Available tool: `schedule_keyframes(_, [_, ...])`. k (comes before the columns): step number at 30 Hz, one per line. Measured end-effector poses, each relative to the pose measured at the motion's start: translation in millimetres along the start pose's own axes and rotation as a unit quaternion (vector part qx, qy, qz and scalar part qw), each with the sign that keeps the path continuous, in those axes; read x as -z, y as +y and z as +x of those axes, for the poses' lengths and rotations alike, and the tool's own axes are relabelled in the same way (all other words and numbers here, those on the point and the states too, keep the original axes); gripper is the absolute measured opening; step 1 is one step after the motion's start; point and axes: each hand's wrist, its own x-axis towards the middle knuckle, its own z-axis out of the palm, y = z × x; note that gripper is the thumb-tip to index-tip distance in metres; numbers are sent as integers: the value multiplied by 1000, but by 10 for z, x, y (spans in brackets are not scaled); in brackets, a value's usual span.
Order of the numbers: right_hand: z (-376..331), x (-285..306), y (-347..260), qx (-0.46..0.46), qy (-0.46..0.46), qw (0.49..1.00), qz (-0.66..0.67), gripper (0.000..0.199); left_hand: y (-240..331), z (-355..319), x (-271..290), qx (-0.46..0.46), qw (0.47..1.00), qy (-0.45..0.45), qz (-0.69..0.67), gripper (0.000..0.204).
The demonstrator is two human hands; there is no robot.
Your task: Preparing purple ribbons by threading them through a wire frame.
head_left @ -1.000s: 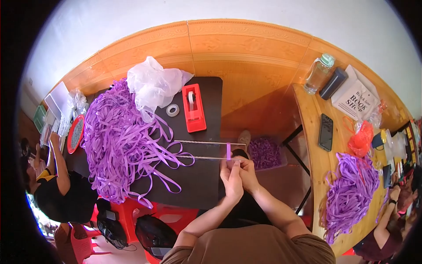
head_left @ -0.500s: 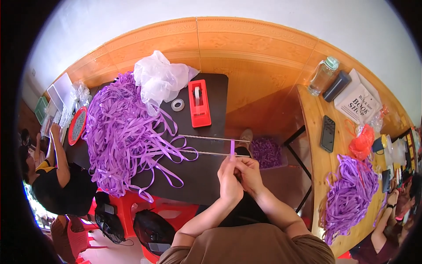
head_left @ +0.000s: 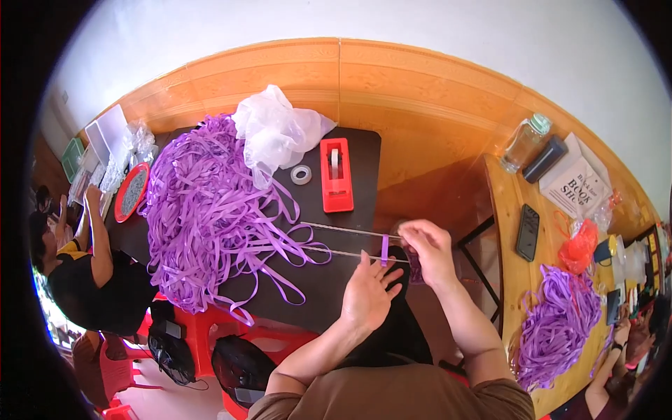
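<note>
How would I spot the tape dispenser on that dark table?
Find the dark table with the big heap of purple ribbon. Right of the heap lies the red tape dispenser, a long block beside a small clear tape roll. It is the only red thing on that tabletop.

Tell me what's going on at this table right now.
A person is working with purple ribbon at a dark table. Their right hand pinches a short purple strip at the table's edge, where two thin sticks lie side by side. The left hand is open, fingers spread, just below the strip. A big heap of purple ribbon, a red tape dispenser and a roll of clear tape sit farther back.
</note>
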Motion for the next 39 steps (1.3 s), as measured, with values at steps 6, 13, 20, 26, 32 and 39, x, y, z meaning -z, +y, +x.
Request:
schedule_keyframes(6, [844, -623, 112, -40, -47, 996, -66, 15, -25, 3, 94, -4, 1000, -20, -3, 63])
schedule_keyframes(13, [1241, -959, 312, -72, -54, 988, -126, 24, -4, 6, 100, 3, 1000, -30, -8, 60])
schedule_keyframes(20, [1171, -1082, 312, -64, -14, 995, -74, 17, -22, 37, 144, 1, 999, -42, -14, 58])
schedule_keyframes(26, [1065, -1113, -42, 5, -82, 997, 5, 12, -21, 27, 135, -2, 999, -43, -18, 56])
schedule_keyframes(32, [726, -1101, 151, -4, 4, 998, -70, 10, -21, 12, 113, -6, 999, -49, -13, 58])
schedule_keyframes(39, [619, -1040, 317, -1, 5, 994, -108, 11, -41, -1, 99, -24, 998, -47, -18, 59])
